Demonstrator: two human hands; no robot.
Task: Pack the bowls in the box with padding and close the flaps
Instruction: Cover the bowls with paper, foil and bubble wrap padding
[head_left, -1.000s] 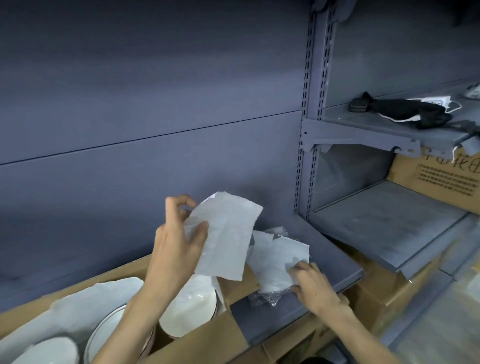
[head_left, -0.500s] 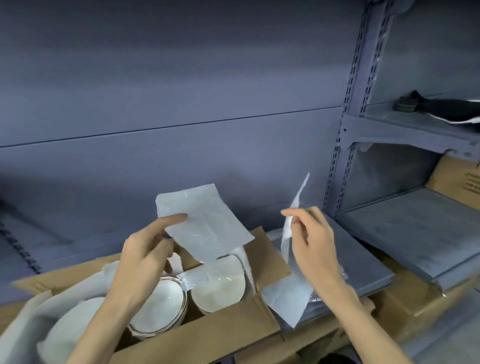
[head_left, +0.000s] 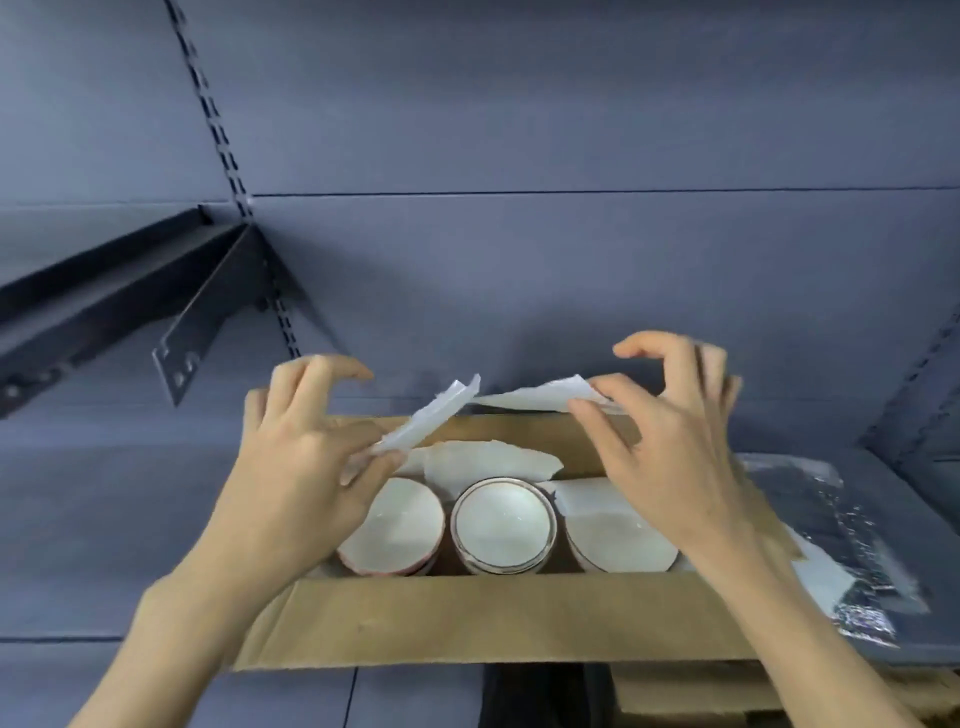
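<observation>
An open cardboard box lies on the shelf in front of me with three white bowls side by side: a left bowl, a middle bowl and a right bowl. White padding sheets line the back of the box. My left hand pinches a white foam sheet over the left bowl. My right hand pinches another white sheet above the right bowl, which a further sheet partly covers.
A crinkled plastic bag with more white sheets lies on the shelf right of the box. A dark shelf bracket juts out at the left. The blue-grey back panel stands close behind the box.
The view has swung left and down to centre on the box. Both hands have brought their sheets over the box, the right one lifted from the pile at the right.
</observation>
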